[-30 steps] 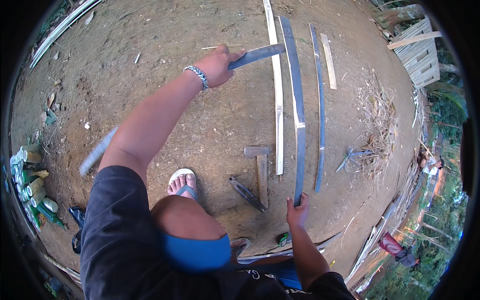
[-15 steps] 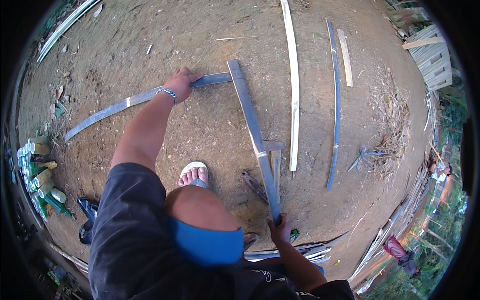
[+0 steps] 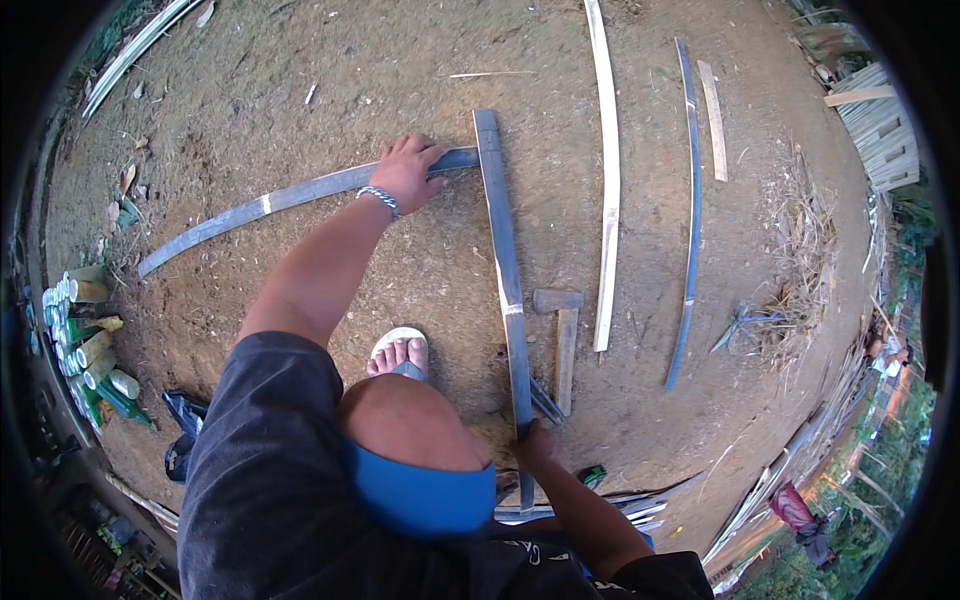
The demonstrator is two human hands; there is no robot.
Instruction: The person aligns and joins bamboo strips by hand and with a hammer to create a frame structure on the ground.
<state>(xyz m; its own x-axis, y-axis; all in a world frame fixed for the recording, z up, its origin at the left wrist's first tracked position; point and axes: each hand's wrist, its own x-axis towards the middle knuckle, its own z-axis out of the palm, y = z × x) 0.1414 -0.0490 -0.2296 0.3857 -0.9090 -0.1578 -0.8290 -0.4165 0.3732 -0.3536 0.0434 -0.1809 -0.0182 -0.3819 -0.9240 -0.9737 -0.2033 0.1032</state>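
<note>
My left hand [image 3: 408,175], with a chain bracelet at the wrist, grips a long dark bamboo strip [image 3: 310,189] near its right end. That strip curves away to the left on the dirt. Its right end meets a second bamboo strip [image 3: 497,225] close to the far end of that one, roughly at a right angle. My right hand [image 3: 540,447] is closed on this second strip toward its near end, which sticks out past the hand. Right of the second strip lies a hammer [image 3: 566,355], with a dark narrow tool [image 3: 543,402] partly hidden beside it.
A pale strip [image 3: 608,200], a dark strip [image 3: 690,240] and a short pale piece [image 3: 713,120] lie to the right. Cut bamboo pieces [image 3: 95,350] are piled at left, near a black plastic bag [image 3: 185,420]. Dry debris [image 3: 800,240] lies far right.
My left hand has slid right along its strip, nearer the junction. My right hand has moved up the second strip, whose near end has swung left, uncovering the hammer.
</note>
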